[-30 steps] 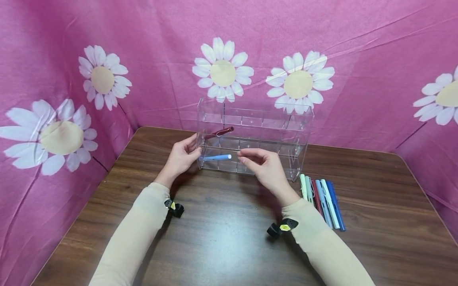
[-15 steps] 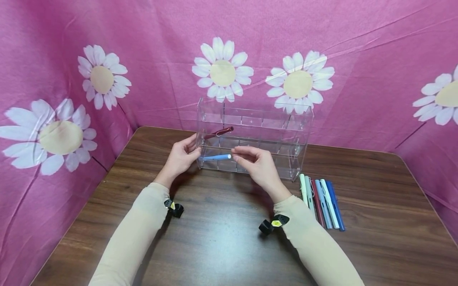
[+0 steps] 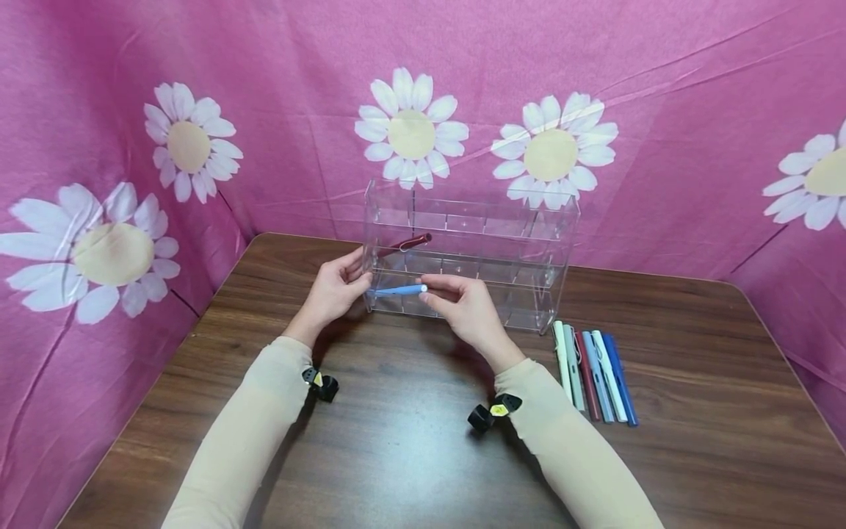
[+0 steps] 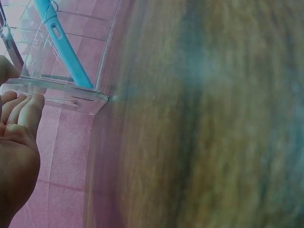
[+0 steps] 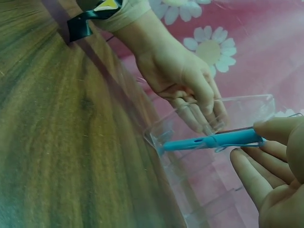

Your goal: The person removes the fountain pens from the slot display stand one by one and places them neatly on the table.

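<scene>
A clear acrylic pen rack (image 3: 463, 253) with tiers stands at the back of the table. My left hand (image 3: 337, 294) grips its left side panel, thumb on one face and fingers on the other, as the left wrist view also shows. A light blue capped pen (image 3: 396, 291) lies slanted in the lower tier at the left, its cap end pointing right; its wire clip shows in the right wrist view. The thumb and fingertips of my right hand (image 3: 465, 308) pinch that cap end. A dark red pen (image 3: 411, 243) rests in the tier above.
Right of the rack, several capped pens (image 3: 595, 375) in green, red, blue and white lie side by side on the wooden table (image 3: 396, 455). A pink cloth (image 3: 297, 95) with white daisies hangs behind and around the table.
My right hand has moved left to the end of the light blue pen, and its fingertips now close around it. The left hand, the rack and the other pens have stayed put.
</scene>
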`<action>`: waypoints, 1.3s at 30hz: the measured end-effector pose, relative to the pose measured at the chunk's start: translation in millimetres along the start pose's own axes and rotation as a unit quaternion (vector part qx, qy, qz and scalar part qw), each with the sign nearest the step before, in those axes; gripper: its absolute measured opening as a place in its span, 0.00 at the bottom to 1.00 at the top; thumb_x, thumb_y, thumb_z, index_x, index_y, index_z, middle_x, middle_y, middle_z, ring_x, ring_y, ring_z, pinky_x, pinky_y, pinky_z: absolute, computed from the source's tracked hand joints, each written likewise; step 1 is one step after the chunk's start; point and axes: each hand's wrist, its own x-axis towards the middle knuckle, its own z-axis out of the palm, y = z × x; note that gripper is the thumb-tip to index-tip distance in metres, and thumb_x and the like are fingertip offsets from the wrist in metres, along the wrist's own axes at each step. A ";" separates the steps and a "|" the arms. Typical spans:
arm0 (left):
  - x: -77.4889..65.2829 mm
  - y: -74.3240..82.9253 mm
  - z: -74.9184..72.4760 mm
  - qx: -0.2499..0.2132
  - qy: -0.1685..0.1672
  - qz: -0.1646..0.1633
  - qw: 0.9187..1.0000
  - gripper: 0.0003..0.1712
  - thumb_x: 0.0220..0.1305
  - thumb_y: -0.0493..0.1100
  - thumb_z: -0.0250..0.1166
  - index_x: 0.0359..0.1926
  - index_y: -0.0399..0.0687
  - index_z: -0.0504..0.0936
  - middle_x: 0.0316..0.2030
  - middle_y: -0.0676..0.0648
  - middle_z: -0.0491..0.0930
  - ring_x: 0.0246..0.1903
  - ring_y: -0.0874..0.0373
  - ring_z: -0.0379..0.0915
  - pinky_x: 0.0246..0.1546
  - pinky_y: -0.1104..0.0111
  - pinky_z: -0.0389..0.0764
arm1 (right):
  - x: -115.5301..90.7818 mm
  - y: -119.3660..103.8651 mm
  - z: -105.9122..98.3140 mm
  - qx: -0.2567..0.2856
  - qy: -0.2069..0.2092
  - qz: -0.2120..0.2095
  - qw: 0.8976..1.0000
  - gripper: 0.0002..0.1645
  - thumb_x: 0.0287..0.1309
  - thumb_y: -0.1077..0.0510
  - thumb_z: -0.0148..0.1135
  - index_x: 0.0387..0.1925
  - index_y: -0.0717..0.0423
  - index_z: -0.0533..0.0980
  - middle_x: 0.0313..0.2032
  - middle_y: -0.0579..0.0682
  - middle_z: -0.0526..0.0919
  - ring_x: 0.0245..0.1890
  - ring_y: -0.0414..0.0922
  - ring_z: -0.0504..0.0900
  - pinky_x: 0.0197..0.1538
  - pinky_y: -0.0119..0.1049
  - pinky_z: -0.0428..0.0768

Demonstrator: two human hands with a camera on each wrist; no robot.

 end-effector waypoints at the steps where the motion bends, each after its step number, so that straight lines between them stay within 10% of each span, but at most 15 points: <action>1: 0.2 -0.2 0.2 0.000 -0.001 -0.001 1.000 0.34 0.69 0.22 0.57 0.76 0.22 0.66 0.71 0.25 0.71 0.72 0.31 0.70 0.67 0.76 0.80 | 0.4 1.1 1.3 -0.002 0.003 0.000 1.000 0.19 0.69 0.64 0.71 0.60 0.64 0.86 0.56 0.60 0.91 0.53 0.52 0.92 0.53 0.28 0.91; 39: -2.4 2.2 -0.9 0.015 -0.005 -0.012 1.000 0.34 0.69 0.23 0.58 0.75 0.23 0.67 0.71 0.25 0.72 0.71 0.31 0.72 0.66 0.77 0.80 | -8.0 -15.1 -21.3 0.094 0.063 0.009 0.994 0.19 0.70 0.68 0.68 0.58 0.75 0.82 0.54 0.72 0.88 0.38 0.31 0.93 0.53 0.35 0.93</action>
